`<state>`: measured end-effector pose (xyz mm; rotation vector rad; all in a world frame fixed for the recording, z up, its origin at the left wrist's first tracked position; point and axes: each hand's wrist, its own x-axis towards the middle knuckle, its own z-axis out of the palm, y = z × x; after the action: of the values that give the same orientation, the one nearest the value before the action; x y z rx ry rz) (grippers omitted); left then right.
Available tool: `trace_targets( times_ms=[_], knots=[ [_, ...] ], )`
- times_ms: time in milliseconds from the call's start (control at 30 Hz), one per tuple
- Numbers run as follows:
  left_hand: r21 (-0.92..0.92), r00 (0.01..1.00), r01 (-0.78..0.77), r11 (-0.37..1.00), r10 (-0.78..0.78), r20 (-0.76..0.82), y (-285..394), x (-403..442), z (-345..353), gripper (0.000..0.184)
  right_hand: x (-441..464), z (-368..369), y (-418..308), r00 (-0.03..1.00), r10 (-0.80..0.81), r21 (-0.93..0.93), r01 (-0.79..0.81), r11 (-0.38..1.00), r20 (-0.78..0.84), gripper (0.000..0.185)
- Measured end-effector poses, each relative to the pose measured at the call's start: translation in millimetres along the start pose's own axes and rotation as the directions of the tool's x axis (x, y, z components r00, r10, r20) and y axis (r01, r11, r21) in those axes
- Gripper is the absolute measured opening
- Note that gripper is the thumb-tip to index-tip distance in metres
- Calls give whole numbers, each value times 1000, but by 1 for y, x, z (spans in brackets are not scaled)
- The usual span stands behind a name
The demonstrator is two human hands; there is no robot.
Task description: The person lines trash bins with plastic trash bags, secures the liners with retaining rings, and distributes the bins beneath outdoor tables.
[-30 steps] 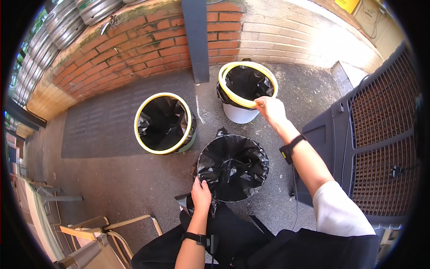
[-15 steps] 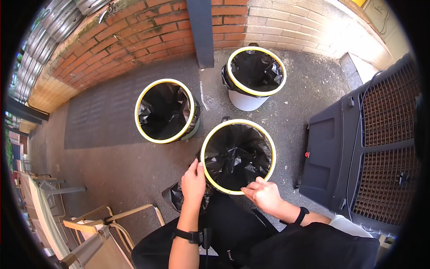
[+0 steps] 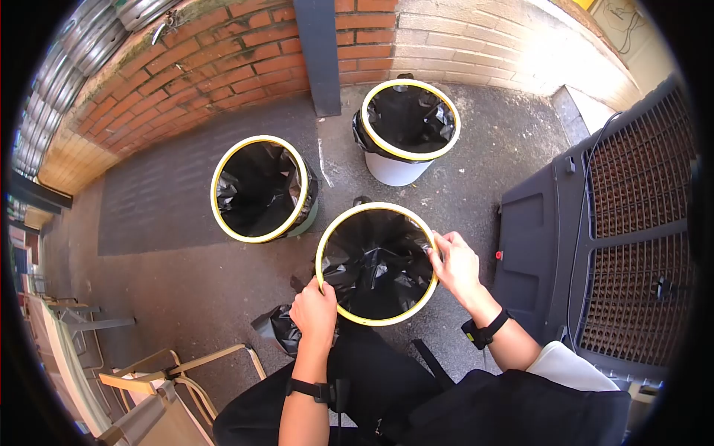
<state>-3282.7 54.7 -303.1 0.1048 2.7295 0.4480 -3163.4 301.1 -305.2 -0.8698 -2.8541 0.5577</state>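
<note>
The nearest trash bin (image 3: pixel 377 324) stands in front of my knees, with a yellow-and-white ring around its mouth and a black bin liner (image 3: pixel 375 260) inside. My left hand (image 3: pixel 313 306) is closed on the ring at its left side. On the right side, my right hand (image 3: pixel 455 262) pinches the same ring, thumb on the inner side. Loose black plastic (image 3: pixel 279 327) bunches beside my left wrist, partly hidden by it. Two similar lined bins stand beyond: a left bin (image 3: pixel 216 195) and a white far bin (image 3: pixel 394 169).
A large dark grey unit with grilles (image 3: pixel 547 245) stands on the right, a cable running over it. Folding chairs (image 3: pixel 156 386) are at the lower left. A brick wall (image 3: pixel 223 67) and a dark post (image 3: pixel 318 59) close off the back; metal kegs (image 3: pixel 89 33) are stacked behind.
My right hand has moved from the ring's near edge up to its right side. My left hand has slid slightly lower along the ring. The view has shifted a little.
</note>
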Motion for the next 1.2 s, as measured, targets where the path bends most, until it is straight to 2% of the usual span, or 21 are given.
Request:
trace_targets(
  times_ms=[133, 233, 267, 367, 400, 500, 533, 567, 633, 700, 767, 800, 833, 867, 900, 933, 1000, 1033, 1100, 1167, 1200],
  knots=[
    [-44, 999, 10, 999, -8, 44, -6, 4, 5, 27, -2, 9, 4, 998, 39, -27, -38, 999, 51, 31],
    [-104, 995, 41, 994, -31, 98, -13, 9, 11, 25, -4, 31, 23, 984, 136, 240, -160, 957, 112, 34],
    [-127, 993, 51, 991, -37, 112, -12, 10, 10, 24, -6, 37, 26, 987, 134, 304, -154, 940, 84, 38],
    [-179, 983, 67, 982, -35, 178, -14, 12, 5, 27, -10, 45, 29, 975, 201, 536, -221, 815, 95, 40],
    [-212, 984, 64, 975, -26, 179, -15, 12, 3, 28, -12, 50, 38, 981, 163, 532, -196, 824, 108, 47],
    [-296, 973, 60, 953, 9, 229, -25, 12, 3, 30, -35, 55, 46, 982, 191, 422, -177, 889, 8, 53],
    [-316, 962, 61, 947, 29, 272, -31, 14, 6, 31, -44, 55, 50, 978, 190, 474, -208, 856, 87, 52],
    [-336, 947, 64, 940, 49, 317, -40, 16, 10, 32, -55, 55, 54, 935, 243, 610, -353, 709, 258, 48],
    [-543, 940, 76, 836, 122, 319, -57, 25, 30, 29, -66, 32, 29, 781, 241, 717, -625, 308, 577, 42],
    [-681, 912, 176, 711, 143, 385, -58, 29, 32, 27, -66, 33, 33, 760, 244, 717, -650, 252, 603, 32],
    [-663, 909, 173, 728, 142, 393, -58, 31, 30, 26, -62, 36, 41, 747, 192, 716, -665, 211, 637, 30],
    [-668, 914, 153, 728, 152, 376, -59, 30, 33, 26, -62, 36, 40, 759, 204, 716, -651, 253, 619, 26],
    [-674, 920, 130, 727, 165, 355, -60, 29, 35, 26, -61, 36, 43, 755, 183, 686, -651, 326, 630, 38],
    [-659, 919, 123, 742, 166, 358, -61, 30, 37, 26, -60, 35, 45, 852, 174, 635, -490, 598, 493, 47],
    [-630, 930, 117, 768, 138, 341, -68, 31, 44, 29, -56, 32, 42, 928, 121, 501, -297, 813, 353, 57],
    [-643, 918, 131, 755, 153, 366, -66, 31, 39, 33, -45, 15, 30, 928, 136, 417, -282, 864, 346, 79],
    [-686, 865, 214, 695, 191, 464, -67, 27, 32, 46, -30, -3, 16, 881, 105, 462, -339, 819, 462, 87],
    [-676, 869, 162, 719, 220, 443, -67, 25, 28, 48, -31, -5, 13, 847, 92, 476, -380, 793, 523, 92],
    [-660, 873, 58, 749, 283, 397, -64, 21, 25, 53, -52, 9, 15, 803, 96, 294, -323, 899, 588, 103],
    [-683, 880, 53, 729, 290, 377, -65, 22, 31, 55, -69, 21, 12, 636, 145, 430, -653, 623, 758, 93],
    [-699, 882, 41, 714, 302, 361, -67, 23, 35, 56, -71, 24, 9, 611, 138, 471, -716, 515, 779, 82]
  ],
)
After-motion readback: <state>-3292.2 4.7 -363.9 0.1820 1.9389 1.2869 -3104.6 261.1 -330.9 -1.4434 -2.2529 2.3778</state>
